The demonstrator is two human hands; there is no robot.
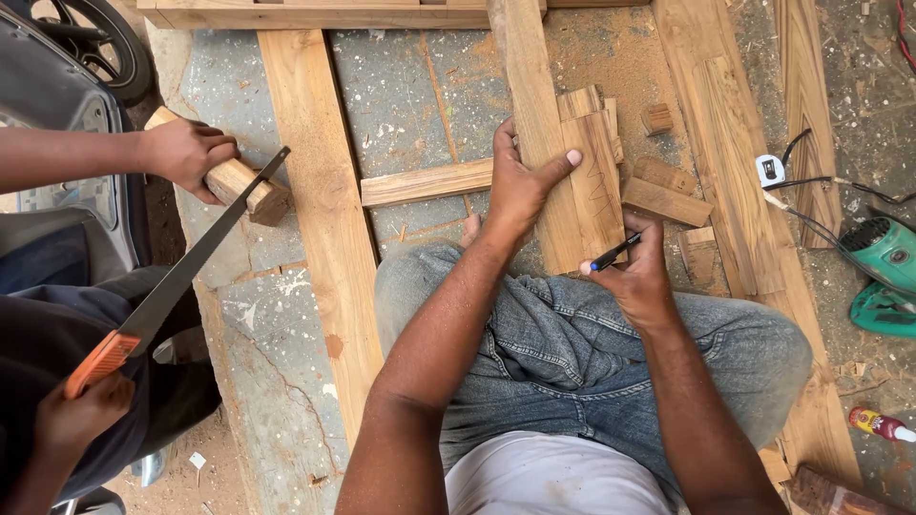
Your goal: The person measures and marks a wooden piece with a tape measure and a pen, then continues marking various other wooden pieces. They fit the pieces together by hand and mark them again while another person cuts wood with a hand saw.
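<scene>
The left hand (520, 181) presses flat on the wooden board (572, 181) over the knees; the right hand (637, 272) grips a pen (615, 253) at its edge. Offcuts (665, 195) lie just beside. A co-worker's hands (186, 153) hold a handsaw (176, 281) on a block (243, 186).

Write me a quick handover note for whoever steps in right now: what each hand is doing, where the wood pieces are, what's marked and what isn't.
Left hand: pressed flat on the long plank, thumb on the short wood block lying against it.
Right hand: holds a blue pen at the block's lower right edge.
Done: pen marks already show on the block's face.
Left: no cut shows on the block along those marks.
Nearby: small offcuts to the right, a green power tool at the far right.
A co-worker on the left saws a separate wood piece with a handsaw.
</scene>
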